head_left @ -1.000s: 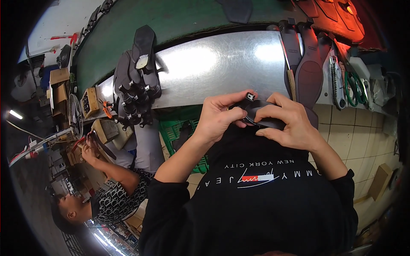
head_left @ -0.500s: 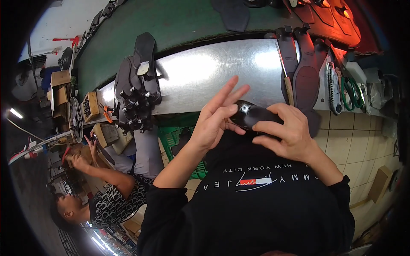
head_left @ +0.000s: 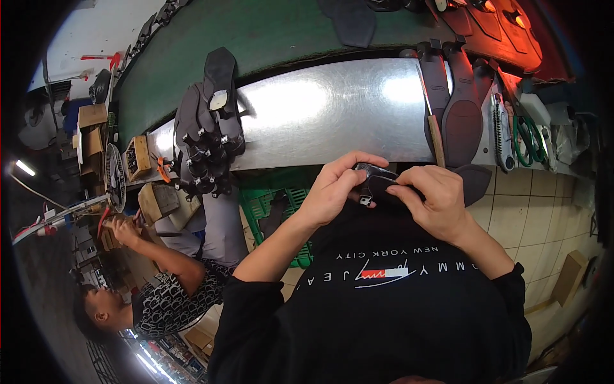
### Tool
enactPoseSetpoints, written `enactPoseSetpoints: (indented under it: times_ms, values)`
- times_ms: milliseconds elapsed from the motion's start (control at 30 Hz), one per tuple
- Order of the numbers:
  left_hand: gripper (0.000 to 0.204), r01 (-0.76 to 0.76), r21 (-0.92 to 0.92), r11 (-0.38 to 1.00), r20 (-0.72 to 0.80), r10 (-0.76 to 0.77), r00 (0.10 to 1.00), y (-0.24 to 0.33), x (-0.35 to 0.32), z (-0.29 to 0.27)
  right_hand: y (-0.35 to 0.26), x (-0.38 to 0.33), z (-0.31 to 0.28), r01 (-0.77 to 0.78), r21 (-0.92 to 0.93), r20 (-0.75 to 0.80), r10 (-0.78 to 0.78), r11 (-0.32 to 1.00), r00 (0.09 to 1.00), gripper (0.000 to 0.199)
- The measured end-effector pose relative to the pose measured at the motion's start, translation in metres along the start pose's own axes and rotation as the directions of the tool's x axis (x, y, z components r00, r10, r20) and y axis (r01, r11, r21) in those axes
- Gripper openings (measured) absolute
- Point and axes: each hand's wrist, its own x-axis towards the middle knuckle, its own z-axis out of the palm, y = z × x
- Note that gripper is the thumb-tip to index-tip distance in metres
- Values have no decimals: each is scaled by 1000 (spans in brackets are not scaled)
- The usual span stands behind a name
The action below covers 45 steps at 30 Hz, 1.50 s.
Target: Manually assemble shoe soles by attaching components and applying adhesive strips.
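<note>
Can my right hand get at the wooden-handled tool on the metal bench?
Probably yes: the wooden-handled tool lies just past your right hand, its handle uncovered and nearest you. That hand is pinching the dark piece, though, and would likely need to let go.

Gloss is seen on the held sole — shiny metal on the bench panel, wood on the tool handle.

The left forearm and the right forearm are angled inward, toward each other. The left hand is held with its index finger extended beyond the thumb; the right hand is pinched, its fingers curled.
</note>
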Motion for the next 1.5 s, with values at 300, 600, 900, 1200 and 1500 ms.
enactPoseSetpoints:
  times_ms: [300,600,900,1200,1500]
  values:
    - [21,-83,201,976,-38,92,995,-18,-1,4,-3,-5,3,-60,16,15,60,998,998,18]
    - [17,-130,105,986,-174,147,974,-23,-5,11,-9,0,2,-133,83,6,133,988,991,17]
    - [13,-170,-28,985,-209,160,965,-24,-2,12,-6,14,-9,-144,73,127,134,987,983,12]
    - [18,-422,-402,813,-475,209,855,-7,-20,-47,8,76,-42,154,-270,-428,-262,950,865,20]
    - [35,-206,-865,457,-256,-49,966,-49,4,-70,91,53,1,-209,-550,-132,163,809,978,39]
